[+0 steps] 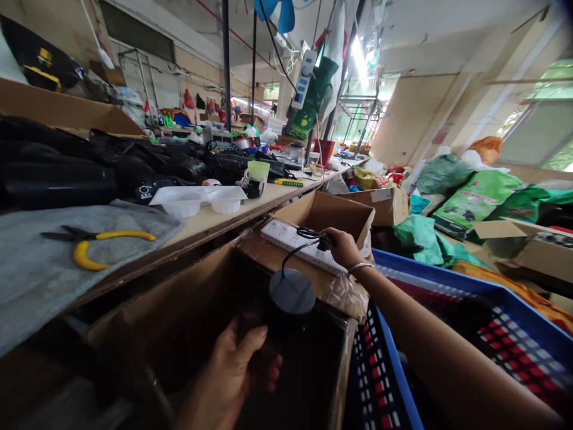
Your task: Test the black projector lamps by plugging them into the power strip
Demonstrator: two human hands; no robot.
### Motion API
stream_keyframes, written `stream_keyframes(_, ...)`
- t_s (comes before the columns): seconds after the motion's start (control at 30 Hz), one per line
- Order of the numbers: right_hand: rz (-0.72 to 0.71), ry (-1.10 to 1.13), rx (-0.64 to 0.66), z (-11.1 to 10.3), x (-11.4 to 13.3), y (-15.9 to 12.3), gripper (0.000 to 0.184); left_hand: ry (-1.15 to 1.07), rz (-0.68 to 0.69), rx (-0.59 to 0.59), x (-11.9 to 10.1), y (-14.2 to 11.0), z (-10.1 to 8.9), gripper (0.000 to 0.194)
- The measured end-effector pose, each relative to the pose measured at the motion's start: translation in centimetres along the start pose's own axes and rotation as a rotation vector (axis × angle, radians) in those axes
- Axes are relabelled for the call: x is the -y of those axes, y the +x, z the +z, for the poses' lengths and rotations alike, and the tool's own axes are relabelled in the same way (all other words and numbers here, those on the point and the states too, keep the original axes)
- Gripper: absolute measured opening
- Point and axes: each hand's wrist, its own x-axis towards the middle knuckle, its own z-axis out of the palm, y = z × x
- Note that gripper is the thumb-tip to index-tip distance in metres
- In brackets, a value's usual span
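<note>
My left hand [237, 370] grips a black cylindrical device [289, 298] with a flat round top, low over an open cardboard box [179, 298]. A thin black cord [298, 248] rises from the device to my right hand [342, 248], which is shut on a small bundle of that cord. My right hand sits just above a white multi-socket power strip [290, 242], which lies tilted in a second cardboard box [331, 212]. The cord's far end is hidden by my fingers.
A blue crate [430, 266] with checked cloth lies under my right arm. On the workbench [224, 218] to the left are yellow-handled pliers [89, 242] on a grey felt mat [54, 280], a white divided plastic tray [201, 200], and black items. Bags and boxes crowd the right.
</note>
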Motion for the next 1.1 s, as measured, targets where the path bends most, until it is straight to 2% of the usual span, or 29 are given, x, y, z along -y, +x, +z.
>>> stream_keyframes(0.2,0.069,-0.039,-0.023,0.9,0.5,-0.6,0.028,-0.051,-0.032,0.051,0.0,0.5,-0.1,0.036)
stream_keyframes(0.43,0.095,-0.008,-0.158,2.4,0.3,-1.1,0.023,-0.093,-0.053,0.074,-0.5,1.2,0.1,0.027)
stream_keyframes(0.67,0.082,0.029,-0.212,2.9,0.1,-1.3,0.019,-0.02,-0.106,0.056,-2.5,0.8,0.6,0.019)
stream_keyframes(0.87,0.12,0.056,-0.21,2.8,0.4,-1.5,0.02,0.062,-0.011,0.078,-4.5,1.1,1.2,0.012)
stream_keyframes(1.1,0.138,-0.012,-0.213,2.7,0.8,-1.8,0.02,0.061,0.047,0.114,-4.5,2.1,0.5,0.015)
